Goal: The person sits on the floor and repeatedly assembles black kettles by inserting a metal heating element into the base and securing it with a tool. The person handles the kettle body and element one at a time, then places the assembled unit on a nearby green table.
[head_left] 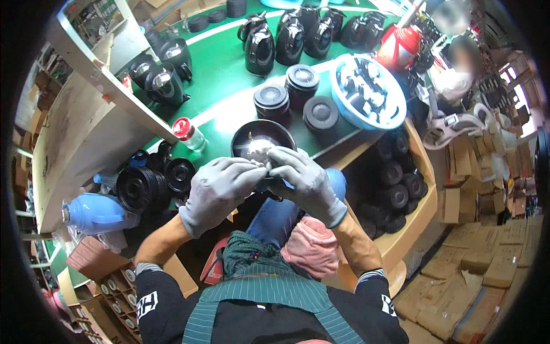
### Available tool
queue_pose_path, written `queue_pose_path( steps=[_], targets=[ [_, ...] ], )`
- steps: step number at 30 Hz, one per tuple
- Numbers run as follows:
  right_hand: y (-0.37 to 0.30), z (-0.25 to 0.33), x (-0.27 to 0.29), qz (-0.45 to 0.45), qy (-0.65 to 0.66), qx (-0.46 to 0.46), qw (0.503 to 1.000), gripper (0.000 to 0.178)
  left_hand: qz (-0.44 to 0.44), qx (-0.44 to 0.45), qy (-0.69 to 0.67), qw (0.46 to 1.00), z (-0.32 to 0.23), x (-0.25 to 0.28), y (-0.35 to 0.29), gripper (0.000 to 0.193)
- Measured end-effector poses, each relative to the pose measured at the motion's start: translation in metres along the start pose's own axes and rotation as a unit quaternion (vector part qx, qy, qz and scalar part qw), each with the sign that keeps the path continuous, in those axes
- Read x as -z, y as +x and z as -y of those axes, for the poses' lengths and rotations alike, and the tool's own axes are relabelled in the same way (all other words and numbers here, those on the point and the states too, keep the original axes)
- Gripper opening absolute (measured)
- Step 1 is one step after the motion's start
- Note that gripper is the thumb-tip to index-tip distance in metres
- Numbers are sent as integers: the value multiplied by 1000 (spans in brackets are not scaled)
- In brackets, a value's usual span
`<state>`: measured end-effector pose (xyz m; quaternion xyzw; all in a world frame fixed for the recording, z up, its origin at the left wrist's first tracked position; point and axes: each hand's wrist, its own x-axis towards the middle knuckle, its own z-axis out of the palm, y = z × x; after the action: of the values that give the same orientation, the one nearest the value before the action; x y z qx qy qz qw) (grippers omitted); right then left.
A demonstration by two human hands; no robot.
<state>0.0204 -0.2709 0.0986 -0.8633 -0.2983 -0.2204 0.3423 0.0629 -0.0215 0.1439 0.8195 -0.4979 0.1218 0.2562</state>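
My left hand (220,189) and my right hand (306,180), both in grey knit gloves, meet in front of me at the table's near edge. Their fingers are bent and pinched together at the near side of a round black bowl-shaped part (239,135). A shiny whitish piece (259,148) shows inside its rim. Exactly what the fingertips grip is hidden by the gloves. Just beyond, stacks of round black lids (271,98) stand on the green table (223,74). A clear jar with a red cap (189,134) stands to the left of the black part.
Shiny black jugs (259,49) line the table's far side. At the right is a blue basin (339,94) of small black and white parts, near a red jug (398,46). A tan crate (427,172) holds black lids. Left are a shelf panel (86,137) and a blue jug (97,213); cardboard boxes (475,258) lie right.
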Motion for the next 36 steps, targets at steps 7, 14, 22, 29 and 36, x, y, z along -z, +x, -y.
queue_pose_path(
  steps=[7,14,22,29,36],
  targets=[
    [-68,30,21,-139,115,-99,979,47,-198,448,-353,797,56,-94,-112,42],
    [-69,32,7,-111,237,-85,962,46,-17,331,-580,744,63,-167,-165,40],
    [-42,-41,11,-22,219,-165,961,53,-19,376,-718,586,91,-193,-156,41],
    [-22,-213,-31,109,-440,-340,824,111,10,408,-749,523,91,-197,-153,43],
    [-45,-208,-28,-81,-320,-209,920,78,22,423,-766,484,90,-206,-159,44]
  ],
)
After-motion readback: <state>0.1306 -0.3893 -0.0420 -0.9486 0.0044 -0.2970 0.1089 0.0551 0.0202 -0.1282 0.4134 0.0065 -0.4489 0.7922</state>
